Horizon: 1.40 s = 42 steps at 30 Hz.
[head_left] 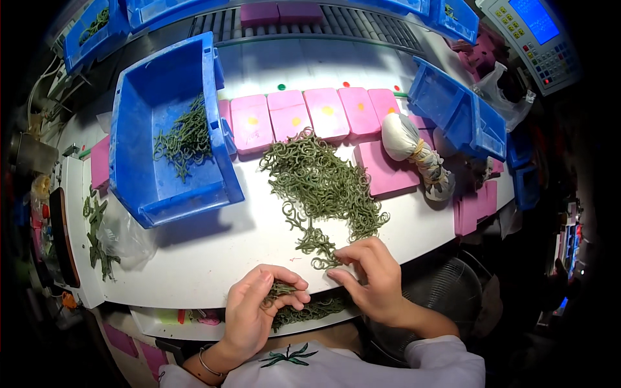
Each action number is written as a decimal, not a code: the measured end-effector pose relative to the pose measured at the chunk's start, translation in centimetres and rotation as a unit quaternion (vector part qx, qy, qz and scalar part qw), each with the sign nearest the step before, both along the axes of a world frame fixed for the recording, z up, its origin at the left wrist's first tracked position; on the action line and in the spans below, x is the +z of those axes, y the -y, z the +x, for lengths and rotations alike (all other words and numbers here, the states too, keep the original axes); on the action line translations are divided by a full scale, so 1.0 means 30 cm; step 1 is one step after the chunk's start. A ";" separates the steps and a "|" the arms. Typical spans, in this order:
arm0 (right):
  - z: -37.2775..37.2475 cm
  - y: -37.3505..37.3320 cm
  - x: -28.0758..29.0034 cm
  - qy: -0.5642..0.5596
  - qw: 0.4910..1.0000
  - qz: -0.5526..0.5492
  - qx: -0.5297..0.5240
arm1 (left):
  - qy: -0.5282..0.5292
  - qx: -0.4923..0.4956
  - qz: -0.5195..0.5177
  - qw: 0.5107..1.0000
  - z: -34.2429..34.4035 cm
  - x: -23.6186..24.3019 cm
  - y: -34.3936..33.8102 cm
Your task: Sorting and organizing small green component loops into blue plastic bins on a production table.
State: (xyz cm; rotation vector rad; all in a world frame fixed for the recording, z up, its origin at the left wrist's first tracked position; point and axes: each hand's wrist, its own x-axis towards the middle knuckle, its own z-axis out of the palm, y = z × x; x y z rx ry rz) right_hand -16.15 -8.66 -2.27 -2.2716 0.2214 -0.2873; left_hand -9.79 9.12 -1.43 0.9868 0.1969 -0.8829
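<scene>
Small green ring-shaped pieces with short stems lie in a tangled pile (317,178) on the white tabletop, trailing toward me. My left hand (255,307) is curled, palm inward, around a small bunch of green ring pieces (278,292) at the table's near edge. To its right, my right hand (374,278) has thumb and forefinger apart at the near tip of the pile. Its fingertips are beside a few loose green rings (323,262); whether they touch them is hard to tell. More green pieces (310,313) sit in a drawer-like tray below the edge, partly behind my hands.
A large blue bin (220,184) with green pieces inside stands left. Pink blocks (252,123) line the pile's far side. A tied cloth bundle (414,152) rests on a pink slab (385,171). Blue bins (456,113), a keypad device (533,39) and a roller conveyor (362,22) lie beyond.
</scene>
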 end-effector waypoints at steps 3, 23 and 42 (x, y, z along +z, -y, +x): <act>0.001 -0.011 0.003 -0.004 0.999 -0.045 0.002 | 0.001 0.001 0.001 1.000 -0.002 0.000 -0.002; 0.117 -0.036 -0.010 0.054 0.998 -0.033 0.007 | -0.017 -0.038 -0.052 0.998 0.018 -0.019 -0.011; 0.086 -0.024 0.140 -0.074 0.948 0.307 0.043 | -0.049 -0.043 -0.137 0.988 0.022 -0.013 0.023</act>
